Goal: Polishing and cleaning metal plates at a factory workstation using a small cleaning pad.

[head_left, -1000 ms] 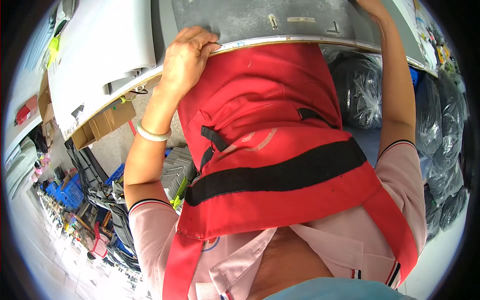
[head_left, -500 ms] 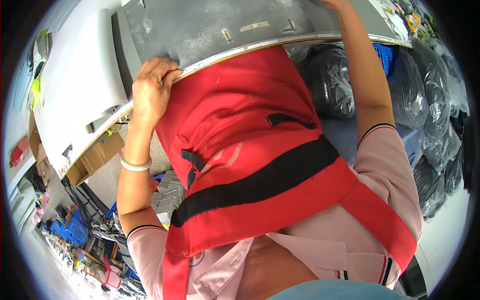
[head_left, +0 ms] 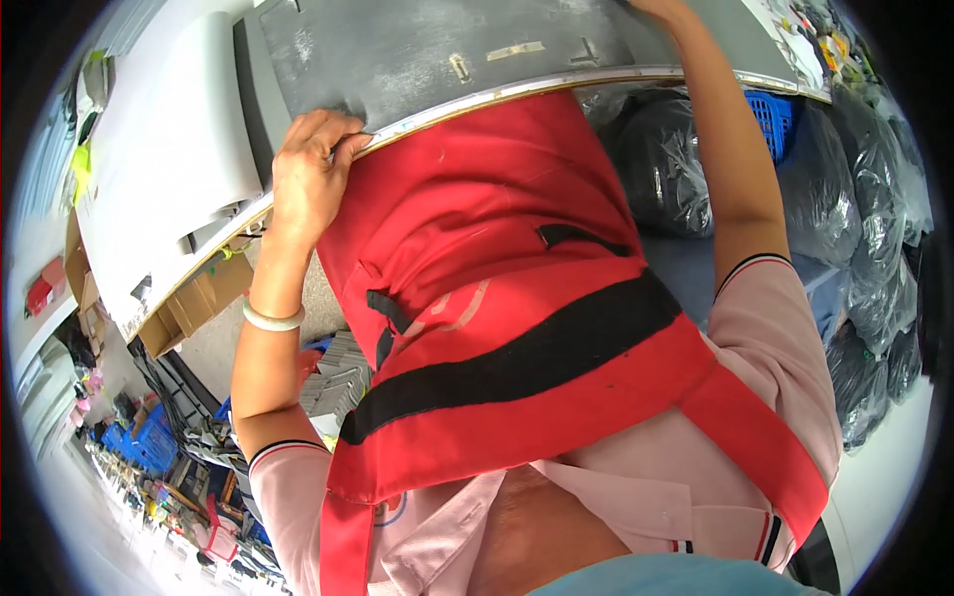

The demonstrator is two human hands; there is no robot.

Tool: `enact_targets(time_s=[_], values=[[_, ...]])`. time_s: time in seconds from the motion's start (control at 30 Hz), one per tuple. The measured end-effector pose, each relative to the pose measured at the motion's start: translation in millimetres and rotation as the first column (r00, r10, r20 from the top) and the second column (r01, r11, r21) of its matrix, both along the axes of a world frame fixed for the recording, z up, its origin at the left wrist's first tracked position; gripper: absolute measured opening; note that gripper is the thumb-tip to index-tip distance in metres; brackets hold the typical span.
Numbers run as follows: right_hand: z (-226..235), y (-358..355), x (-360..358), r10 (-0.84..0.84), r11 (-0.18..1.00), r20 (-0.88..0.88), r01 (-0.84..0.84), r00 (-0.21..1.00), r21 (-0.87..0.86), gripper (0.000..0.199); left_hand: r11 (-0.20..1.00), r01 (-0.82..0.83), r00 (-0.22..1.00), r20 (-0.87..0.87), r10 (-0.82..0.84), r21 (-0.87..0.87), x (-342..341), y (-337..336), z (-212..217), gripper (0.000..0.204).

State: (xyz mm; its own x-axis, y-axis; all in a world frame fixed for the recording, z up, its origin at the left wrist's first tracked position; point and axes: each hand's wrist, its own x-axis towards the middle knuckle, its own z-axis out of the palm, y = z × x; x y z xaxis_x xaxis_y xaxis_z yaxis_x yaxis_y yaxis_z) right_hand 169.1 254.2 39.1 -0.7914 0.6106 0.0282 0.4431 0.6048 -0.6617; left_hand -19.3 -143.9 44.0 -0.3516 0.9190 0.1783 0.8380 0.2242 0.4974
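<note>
A dark grey, scuffed flat board (head_left: 417,60) lies on the light worktop at the top of the view. It carries strips of yellowed tape and slim dark marks. My left hand (head_left: 313,174) is at the board's near left corner, with fingers curled over it and thumb pressed at the worktop's edge. A pale bangle circles that wrist. My right arm stretches along the board's right part, and my right hand (head_left: 658,8) reaches the upper picture edge. Its fingers are mostly cut off, so what it touches is hidden.
A rolled grey-white sheet (head_left: 214,109) rests on the worktop at left. Filled black plastic bags (head_left: 661,164) and a blue crate (head_left: 770,119) stand at right below the edge. Under the left side are a cardboard box (head_left: 204,298), stacked grey pieces (head_left: 338,372) and another blue crate (head_left: 149,442).
The worktop, board and left hand appear slightly further right in the picture, as the view shifts a little. Both hands keep nearly the same pose.
</note>
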Motion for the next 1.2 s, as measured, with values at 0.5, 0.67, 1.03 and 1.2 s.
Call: enact_targets(time_s=[0.5,0.67,1.03,1.2], values=[[-25.9,43.6,2.3,-0.018,1.000,0.111,0.021,0.994,-0.023,0.054,0.984,0.107,0.969,-0.236,-0.070,0.146,30.7,131.8,-33.4,0.014],[-29.2,44.1,15.1,-0.064,0.997,0.062,0.067,0.996,-0.040,0.051,0.966,0.044,0.975,-0.223,0.014,0.255,38.1,146.2,-50.2,0.015],[27.9,-101.1,66.2,0.145,0.986,0.107,-0.152,0.984,0.061,0.022,0.991,-0.094,0.957,-0.266,0.115,0.091,43.5,137.7,-27.0,0.035],[25.0,-101.8,65.0,0.228,0.953,0.111,-0.245,0.967,0.178,0.020,0.994,-0.091,0.955,-0.277,0.106,0.066,44.2,140.6,-28.1,0.037]])
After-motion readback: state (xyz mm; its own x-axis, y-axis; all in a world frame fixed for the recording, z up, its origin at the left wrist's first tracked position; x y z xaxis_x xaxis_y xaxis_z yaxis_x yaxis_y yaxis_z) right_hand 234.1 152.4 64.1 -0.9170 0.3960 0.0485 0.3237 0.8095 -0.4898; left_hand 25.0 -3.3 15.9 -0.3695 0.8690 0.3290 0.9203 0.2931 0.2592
